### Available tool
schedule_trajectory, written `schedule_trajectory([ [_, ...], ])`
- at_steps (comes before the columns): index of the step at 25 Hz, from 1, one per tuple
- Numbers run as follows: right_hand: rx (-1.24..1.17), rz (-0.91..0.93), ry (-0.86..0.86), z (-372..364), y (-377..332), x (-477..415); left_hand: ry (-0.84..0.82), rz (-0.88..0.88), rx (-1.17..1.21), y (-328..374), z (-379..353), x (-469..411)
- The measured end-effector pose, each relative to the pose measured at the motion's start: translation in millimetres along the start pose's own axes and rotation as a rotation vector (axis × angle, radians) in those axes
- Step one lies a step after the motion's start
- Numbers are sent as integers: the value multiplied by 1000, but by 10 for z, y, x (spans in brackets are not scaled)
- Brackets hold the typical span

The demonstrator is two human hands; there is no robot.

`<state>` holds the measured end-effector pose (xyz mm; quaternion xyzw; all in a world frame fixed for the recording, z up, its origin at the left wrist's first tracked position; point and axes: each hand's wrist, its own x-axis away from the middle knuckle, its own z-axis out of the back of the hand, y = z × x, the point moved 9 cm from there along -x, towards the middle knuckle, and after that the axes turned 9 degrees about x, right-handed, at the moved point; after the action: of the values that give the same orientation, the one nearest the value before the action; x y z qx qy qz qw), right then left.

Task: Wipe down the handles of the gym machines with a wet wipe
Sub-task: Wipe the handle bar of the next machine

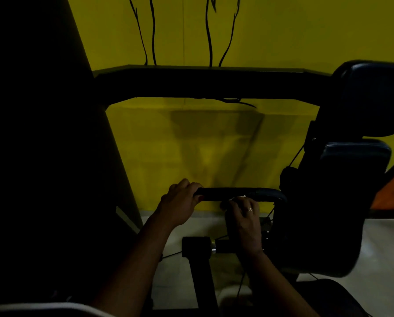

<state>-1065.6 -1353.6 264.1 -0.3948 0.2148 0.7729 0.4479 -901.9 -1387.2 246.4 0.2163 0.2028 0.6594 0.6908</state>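
A black horizontal handle point(216, 193) of a gym machine runs across the middle of the dim view. My left hand point(180, 202) grips its left end, fingers curled over the top. My right hand point(244, 213) is just under the bar a little to the right, with a ring on one finger. It pinches a small white wet wipe point(239, 197) against the underside of the handle. Only a scrap of the wipe shows above the fingers.
Dark padded seat cushions point(370, 99) of the machine stand at the right. A thick black frame bar point(203, 83) crosses above, against a yellow wall point(214, 145). A black roller peg point(196, 247) juts out below the handle. Pale floor point(383, 248) lies beneath.
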Motion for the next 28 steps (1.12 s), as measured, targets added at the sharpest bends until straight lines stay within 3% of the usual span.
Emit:
schedule_trajectory([
  [3, -234, -206, -141, -230, -198, 87, -24, 60, -28, 23, 10, -39],
  [4, -374, -399, -145, -255, -158, 160, -26, 75, -72, 40, 30, -56],
  [7, -946, -1299, -197, -539, 25, 527, -7, 52, -263, 144, 101, -80],
  [9, -1504, -1623, -218, -870, -169, 579, 16, 45, -303, 211, 101, -88],
  [10, -1650, -1690, -195, -953, -219, 553, 38, 52, -314, 237, 93, -90],
  [13, -1668, -1808, -385, -1086, -325, 552, 65, 80, -361, 271, 90, -95],
  [17, -1687, -1862, -180, -987, 22, 563, 37, 71, -307, 304, 140, -106],
  [20, -1325, -1778, -420, -945, 175, 604, 31, 43, -338, 361, 156, -113],
  [21, -1307, -1793, -508, -969, 85, 616, 33, 32, -353, 379, 152, -110],
  [25, -1430, -1751, -713, -986, -141, 497, 28, 14, -423, 401, 131, -113],
  [28, -1842, -1558, -442, -1013, -117, 242, 17, 21, -426, 399, 134, -105],
])
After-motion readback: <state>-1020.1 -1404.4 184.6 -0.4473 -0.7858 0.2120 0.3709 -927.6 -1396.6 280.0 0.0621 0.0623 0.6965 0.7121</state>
